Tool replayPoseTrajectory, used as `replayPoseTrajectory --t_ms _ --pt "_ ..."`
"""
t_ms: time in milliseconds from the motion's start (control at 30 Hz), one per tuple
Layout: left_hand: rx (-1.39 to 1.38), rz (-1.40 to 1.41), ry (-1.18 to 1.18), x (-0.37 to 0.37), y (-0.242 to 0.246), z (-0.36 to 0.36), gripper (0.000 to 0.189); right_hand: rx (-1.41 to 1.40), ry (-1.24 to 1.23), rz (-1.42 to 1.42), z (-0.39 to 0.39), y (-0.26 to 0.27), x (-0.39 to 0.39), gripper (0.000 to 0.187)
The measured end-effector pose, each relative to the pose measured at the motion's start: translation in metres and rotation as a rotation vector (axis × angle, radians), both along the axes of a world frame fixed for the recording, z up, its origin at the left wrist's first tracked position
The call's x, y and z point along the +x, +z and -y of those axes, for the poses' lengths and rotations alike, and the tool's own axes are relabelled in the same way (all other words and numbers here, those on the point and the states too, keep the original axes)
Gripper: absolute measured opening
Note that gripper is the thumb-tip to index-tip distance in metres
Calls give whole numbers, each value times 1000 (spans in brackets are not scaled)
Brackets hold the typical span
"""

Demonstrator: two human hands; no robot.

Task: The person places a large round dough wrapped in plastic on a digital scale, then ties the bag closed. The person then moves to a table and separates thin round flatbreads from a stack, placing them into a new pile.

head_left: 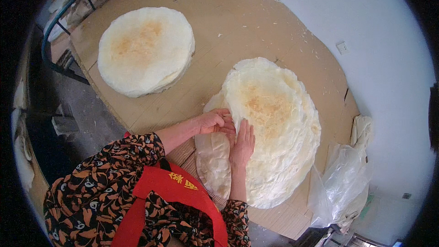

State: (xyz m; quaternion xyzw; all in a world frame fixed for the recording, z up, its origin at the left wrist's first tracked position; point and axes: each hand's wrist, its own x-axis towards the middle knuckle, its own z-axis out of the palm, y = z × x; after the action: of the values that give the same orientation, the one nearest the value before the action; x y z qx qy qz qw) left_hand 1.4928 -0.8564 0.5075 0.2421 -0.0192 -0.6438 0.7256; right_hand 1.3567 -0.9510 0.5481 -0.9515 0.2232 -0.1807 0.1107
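Observation:
A tall stack of thin round flatbreads (274, 164) lies before me, pale with a toasted brown patch on the top sheet (269, 106). At the near left edge of this stack, my left hand (216, 122) has its fingers curled in at the rim of a sheet. My right hand (242, 142) rests beside it, fingers straight and together against the edge of the bread; its thumb side is partly hidden. Below the hands, a loose flap of flatbread (213, 164) sticks out from the stack towards me.
A second, lower stack of flatbreads (145, 51) lies at the far left on the cardboard-covered table (209, 65). Clear plastic sheeting (341, 181) and cloth (362, 130) lie at the right, by a white wall (384, 85). A dark metal frame (51, 41) stands beyond the left table edge.

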Motion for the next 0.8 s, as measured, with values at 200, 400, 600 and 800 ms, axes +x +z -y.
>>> replayPoseTrajectory --t_ms 200,400,600,800 --pt "209 243 -17 -2 -20 -10 36 231 -235 -22 135 91 -6 19" --pt "436 346 81 -9 -4 -42 32 -158 -346 -86 104 239 7 28" --pt "493 238 17 -24 -13 -49 25 -186 -140 -128 40 58 -71 30" --pt "512 172 -107 -15 -23 -50 23 -71 -147 -272 -33 -17 -82 37"
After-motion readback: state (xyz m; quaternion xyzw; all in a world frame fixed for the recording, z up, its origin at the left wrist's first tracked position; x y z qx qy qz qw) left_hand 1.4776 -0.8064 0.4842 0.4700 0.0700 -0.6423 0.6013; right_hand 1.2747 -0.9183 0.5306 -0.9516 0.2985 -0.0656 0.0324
